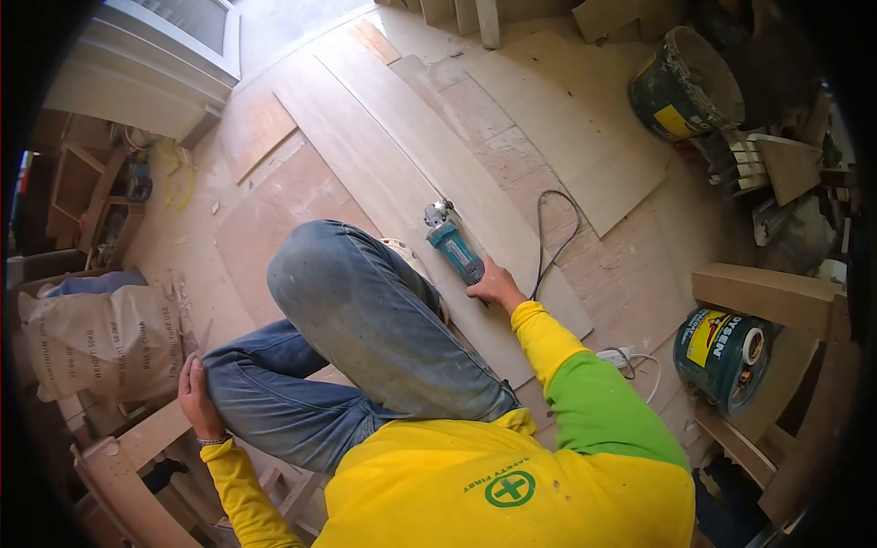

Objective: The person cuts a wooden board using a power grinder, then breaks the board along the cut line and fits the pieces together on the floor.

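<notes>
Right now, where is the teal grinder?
Near the centre of the head view, the teal grinder is in the right hand, over the pale board, right of the raised knee.

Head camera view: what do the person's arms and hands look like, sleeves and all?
Both hands are bare, no gloves. The left hand has a dark bracelet at the wrist, just past the end of a yellow sleeve. Above the right hand, the long sleeve is yellow over the forearm and bright green higher up.
</notes>
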`<state>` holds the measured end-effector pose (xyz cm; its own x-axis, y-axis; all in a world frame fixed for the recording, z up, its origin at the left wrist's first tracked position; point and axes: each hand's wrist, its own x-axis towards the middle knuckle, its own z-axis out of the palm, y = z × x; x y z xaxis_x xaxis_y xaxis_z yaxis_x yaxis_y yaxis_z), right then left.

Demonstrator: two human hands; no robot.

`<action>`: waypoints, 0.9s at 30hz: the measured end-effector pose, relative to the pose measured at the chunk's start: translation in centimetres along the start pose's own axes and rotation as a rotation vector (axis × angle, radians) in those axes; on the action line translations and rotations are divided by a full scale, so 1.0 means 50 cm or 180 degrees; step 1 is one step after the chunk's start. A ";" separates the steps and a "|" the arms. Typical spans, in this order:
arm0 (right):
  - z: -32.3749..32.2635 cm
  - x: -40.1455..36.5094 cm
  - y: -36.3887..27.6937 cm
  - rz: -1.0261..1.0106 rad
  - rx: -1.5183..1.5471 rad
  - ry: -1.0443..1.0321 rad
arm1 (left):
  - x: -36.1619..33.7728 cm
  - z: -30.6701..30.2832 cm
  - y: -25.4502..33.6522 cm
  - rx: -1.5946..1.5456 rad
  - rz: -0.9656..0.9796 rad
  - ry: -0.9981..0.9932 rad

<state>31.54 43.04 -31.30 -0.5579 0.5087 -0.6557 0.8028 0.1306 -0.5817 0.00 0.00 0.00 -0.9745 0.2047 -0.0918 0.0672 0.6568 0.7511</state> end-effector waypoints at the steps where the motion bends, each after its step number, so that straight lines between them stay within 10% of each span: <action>1: 0.000 -0.005 0.009 0.0000 -0.0037 0.0010 | 0.000 0.003 0.001 -0.0002 -0.0004 0.0010; 27: 0.007 0.056 -0.040 -0.0213 0.0059 0.0157 | -0.007 0.003 0.011 0.0090 0.0079 0.0011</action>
<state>28.31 43.91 -32.17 -0.5989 0.5408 -0.5907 0.7597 0.1501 -0.6327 0.42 0.40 0.36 -0.9732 0.2188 -0.0711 0.0974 0.6719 0.7342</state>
